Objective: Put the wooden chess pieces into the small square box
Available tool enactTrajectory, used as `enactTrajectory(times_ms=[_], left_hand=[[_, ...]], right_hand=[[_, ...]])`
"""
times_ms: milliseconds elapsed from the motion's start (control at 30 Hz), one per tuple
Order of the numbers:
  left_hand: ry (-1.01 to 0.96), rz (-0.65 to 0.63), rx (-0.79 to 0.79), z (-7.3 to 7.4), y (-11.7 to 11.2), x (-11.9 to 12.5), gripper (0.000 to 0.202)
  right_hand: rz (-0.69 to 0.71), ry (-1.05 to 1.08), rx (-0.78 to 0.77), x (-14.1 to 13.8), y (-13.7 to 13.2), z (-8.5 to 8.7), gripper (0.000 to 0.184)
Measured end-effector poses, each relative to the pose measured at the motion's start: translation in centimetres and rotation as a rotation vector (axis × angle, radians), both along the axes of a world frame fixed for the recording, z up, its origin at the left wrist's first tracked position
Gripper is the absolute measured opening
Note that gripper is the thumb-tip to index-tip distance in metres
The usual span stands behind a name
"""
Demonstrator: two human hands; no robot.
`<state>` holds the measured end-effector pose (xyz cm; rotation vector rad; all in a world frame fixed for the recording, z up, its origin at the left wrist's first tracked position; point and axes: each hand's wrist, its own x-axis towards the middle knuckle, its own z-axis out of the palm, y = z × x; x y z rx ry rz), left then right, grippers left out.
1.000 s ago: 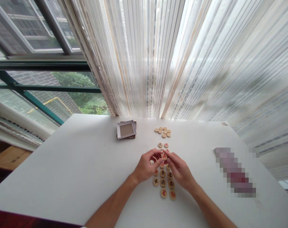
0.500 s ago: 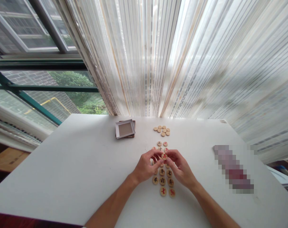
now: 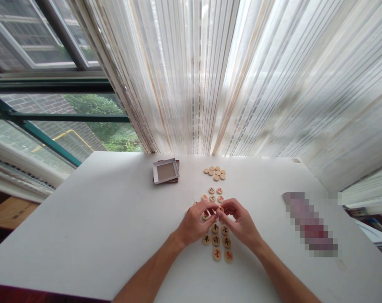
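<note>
Near the middle of the table, my left hand (image 3: 194,221) and my right hand (image 3: 239,221) meet with fingers bent. A round wooden xiangqi piece (image 3: 220,209) with a red mark is pinched between their fingertips, which partly cover it. Beneath and around the hands lie rows of similar pieces. Toward me are a black-marked piece (image 3: 215,240), a red-marked piece (image 3: 216,254) and another red one (image 3: 228,255). Beyond my fingers sit a black-marked piece (image 3: 211,190) and a red-marked piece (image 3: 219,190). My hands hide some of the middle pieces.
Farther back on the white table (image 3: 115,219), several pieces (image 3: 218,173) lie in a loose cluster, no characters visible. A shallow open box (image 3: 165,171) rests at the back left. A blurred-out long item (image 3: 311,223) is on the right. Striped curtains (image 3: 191,84) hang behind the table.
The held piece has shifted slightly right and down, and my fingers cover more of its red character. Both hands stay in nearly the same spot above the rows.
</note>
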<state>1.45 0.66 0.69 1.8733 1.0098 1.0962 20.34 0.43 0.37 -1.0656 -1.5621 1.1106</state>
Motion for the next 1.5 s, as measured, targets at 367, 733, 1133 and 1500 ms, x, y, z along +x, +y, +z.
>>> enactTrajectory(times_ms=[367, 733, 1133, 1500], left_hand=[[0.019, -0.019, 0.049, 0.0, -0.1, 0.0, 0.021], [-0.021, 0.004, 0.003, 0.5, 0.2, -0.3, 0.024], [-0.088, 0.008, -0.068, 0.9, 0.4, -0.2, 0.020], [-0.190, 0.008, -0.259, 0.4, 0.4, -0.1, 0.020]], right_hand=[[-0.051, -0.010, -0.010, 0.0, -0.2, -0.2, 0.022], [0.055, 0.088, -0.035, 0.1, -0.4, -0.4, 0.016], [0.063, 0.010, 0.084, -0.2, -0.3, -0.1, 0.019], [0.014, -0.206, 0.350, -0.6, -0.9, -0.4, 0.017]])
